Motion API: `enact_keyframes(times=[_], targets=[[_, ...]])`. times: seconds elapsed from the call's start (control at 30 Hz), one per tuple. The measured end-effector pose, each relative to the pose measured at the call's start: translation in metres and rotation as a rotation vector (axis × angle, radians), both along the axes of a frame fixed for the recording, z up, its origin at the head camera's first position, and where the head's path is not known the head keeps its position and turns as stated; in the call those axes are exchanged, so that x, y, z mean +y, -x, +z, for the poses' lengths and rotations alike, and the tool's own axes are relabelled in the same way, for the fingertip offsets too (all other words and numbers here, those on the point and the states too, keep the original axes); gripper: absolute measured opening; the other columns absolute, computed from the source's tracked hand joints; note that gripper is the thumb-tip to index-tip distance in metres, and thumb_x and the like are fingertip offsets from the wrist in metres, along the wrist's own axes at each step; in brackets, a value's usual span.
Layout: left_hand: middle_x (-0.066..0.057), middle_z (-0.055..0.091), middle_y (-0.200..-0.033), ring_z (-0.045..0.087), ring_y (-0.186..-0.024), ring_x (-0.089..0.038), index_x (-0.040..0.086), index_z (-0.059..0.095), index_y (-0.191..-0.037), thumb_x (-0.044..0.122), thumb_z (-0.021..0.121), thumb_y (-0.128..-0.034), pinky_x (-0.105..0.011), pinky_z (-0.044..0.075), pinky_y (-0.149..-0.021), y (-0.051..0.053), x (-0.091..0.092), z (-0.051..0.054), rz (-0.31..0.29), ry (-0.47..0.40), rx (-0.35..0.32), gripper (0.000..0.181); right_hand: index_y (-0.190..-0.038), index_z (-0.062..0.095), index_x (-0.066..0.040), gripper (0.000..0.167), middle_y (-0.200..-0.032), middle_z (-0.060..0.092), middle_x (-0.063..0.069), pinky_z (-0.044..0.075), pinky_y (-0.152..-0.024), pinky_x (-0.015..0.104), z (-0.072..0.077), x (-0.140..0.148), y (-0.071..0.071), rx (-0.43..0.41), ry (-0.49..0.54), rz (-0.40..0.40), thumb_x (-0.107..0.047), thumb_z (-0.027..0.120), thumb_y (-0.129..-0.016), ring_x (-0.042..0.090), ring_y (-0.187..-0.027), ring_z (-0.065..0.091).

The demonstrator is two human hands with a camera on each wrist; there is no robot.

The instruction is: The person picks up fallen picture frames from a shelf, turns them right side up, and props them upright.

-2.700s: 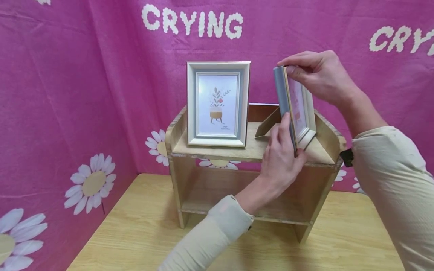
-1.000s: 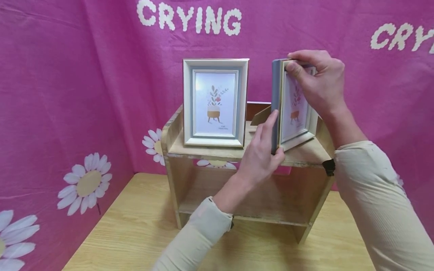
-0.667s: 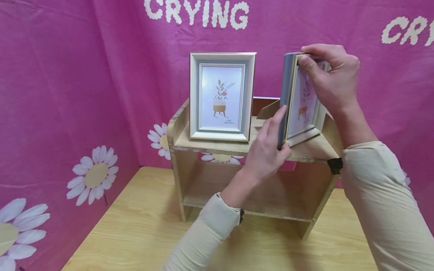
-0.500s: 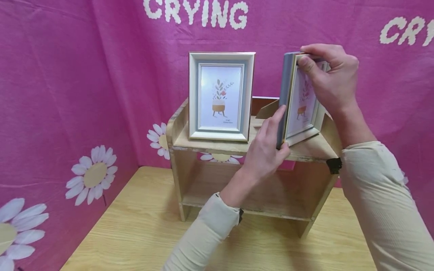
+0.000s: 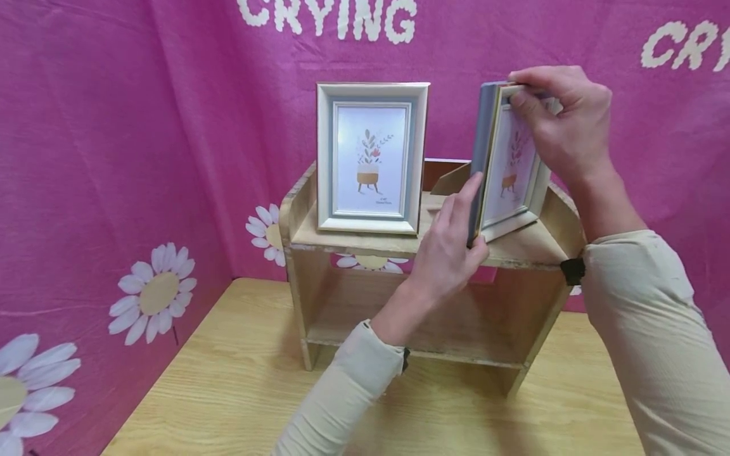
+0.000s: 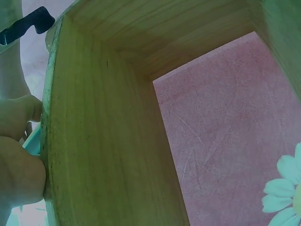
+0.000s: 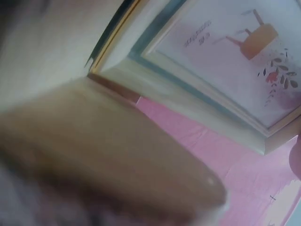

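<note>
In the head view, a white-and-blue picture frame [image 5: 509,183] stands angled on the right of a small wooden shelf's top board [image 5: 365,239], facing right. Its upper edge is pinched between the thumb and fingers of my right hand [image 5: 573,123]. My left hand [image 5: 446,250] grips the lower left edge, index finger along the side and thumb at the bottom corner. Behind the frame, its brown stand [image 5: 452,180] sticks out to the left. The right wrist view shows the printed plant picture [image 7: 261,42] up close, tilted by the camera.
A matching picture frame [image 5: 372,158] stands upright on the left of the top board, facing forward. Below lies an open lower shelf [image 5: 410,323]. The shelf's right side wall [image 5: 564,212] rises near my right hand. Pink flowered cloth [image 5: 194,126] hangs behind; a wooden table [image 5: 228,380] lies underneath.
Since the earliest frame, the right picture frame has turned so more of its front shows, and both hands have turned with it. In the last half second, the view shifted slightly and the right forearm moved a little right.
</note>
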State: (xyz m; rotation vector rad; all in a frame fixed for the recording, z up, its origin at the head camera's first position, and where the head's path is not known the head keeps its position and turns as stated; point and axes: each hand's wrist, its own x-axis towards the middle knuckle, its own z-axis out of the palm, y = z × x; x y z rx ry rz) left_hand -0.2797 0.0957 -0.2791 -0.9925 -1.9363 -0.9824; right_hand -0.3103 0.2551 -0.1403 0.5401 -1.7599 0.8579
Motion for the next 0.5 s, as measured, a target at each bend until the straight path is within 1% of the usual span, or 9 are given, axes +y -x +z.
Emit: enact_keyframes(times=[0.07, 0.17, 0.23, 0.37, 0.4, 0.5], targets=[[-0.017, 0.056, -0.121, 0.057, -0.091, -0.024, 0.008, 0.023, -0.152, -0.002, 0.066, -0.0796, -0.024, 0.053, -0.069, 0.0, 0.0, 0.0, 0.02, 0.01, 0.006, 0.085, -0.105, 0.077, -0.003, 0.02, -0.101, 0.076, -0.006, 0.04, -0.083, 0.013, 0.002, 0.001, 0.0, -0.01, -0.027, -0.017, 0.001, 0.072, -0.085, -0.005, -0.091, 0.057], [-0.017, 0.057, -0.123, 0.058, -0.091, -0.026, 0.007, 0.022, -0.152, -0.002, 0.066, -0.0799, -0.031, 0.054, -0.07, 0.0, -0.001, 0.001, 0.045, 0.027, 0.008, 0.085, -0.106, 0.078, -0.006, 0.02, -0.102, 0.076, -0.008, 0.04, -0.083, 0.011, 0.005, 0.004, 0.001, -0.008, -0.112, -0.05, -0.003, 0.073, -0.087, -0.009, -0.091, 0.055], [-0.017, 0.057, -0.124, 0.06, -0.091, -0.027, 0.007, 0.022, -0.152, -0.001, 0.065, -0.0801, -0.033, 0.055, -0.072, 0.0, -0.002, 0.002, 0.057, 0.037, 0.003, 0.085, -0.107, 0.077, -0.006, 0.02, -0.101, 0.073, -0.017, 0.04, -0.082, 0.01, 0.007, 0.007, 0.002, -0.001, -0.168, -0.061, -0.005, 0.074, -0.087, -0.012, -0.091, 0.054], [-0.017, 0.057, -0.126, 0.06, -0.091, -0.027, 0.007, 0.021, -0.153, -0.001, 0.066, -0.0799, -0.033, 0.054, -0.072, 0.001, -0.003, 0.004, 0.057, 0.052, -0.015, 0.086, -0.108, 0.077, -0.008, 0.022, -0.095, 0.062, -0.036, 0.039, -0.078, 0.01, 0.01, 0.015, 0.002, -0.03, -0.188, -0.082, -0.011, 0.077, -0.086, -0.013, -0.089, 0.053], [-0.017, 0.057, -0.126, 0.059, -0.09, -0.026, 0.007, 0.021, -0.153, -0.002, 0.065, -0.0799, -0.032, 0.054, -0.071, 0.001, -0.003, 0.004, 0.055, 0.056, -0.018, 0.086, -0.109, 0.077, -0.008, 0.023, -0.094, 0.059, -0.039, 0.039, -0.077, 0.01, 0.01, 0.018, 0.002, -0.04, -0.184, -0.091, -0.012, 0.078, -0.086, -0.013, -0.088, 0.052], [-0.016, 0.056, -0.127, 0.058, -0.089, -0.024, 0.008, 0.02, -0.153, -0.003, 0.065, -0.0801, -0.029, 0.053, -0.069, 0.001, -0.004, 0.004, 0.045, 0.069, -0.028, 0.086, -0.109, 0.077, -0.008, 0.025, -0.092, 0.057, -0.042, 0.038, -0.074, 0.01, 0.011, 0.025, 0.001, -0.069, -0.167, -0.111, -0.015, 0.079, -0.085, -0.012, -0.084, 0.052]])
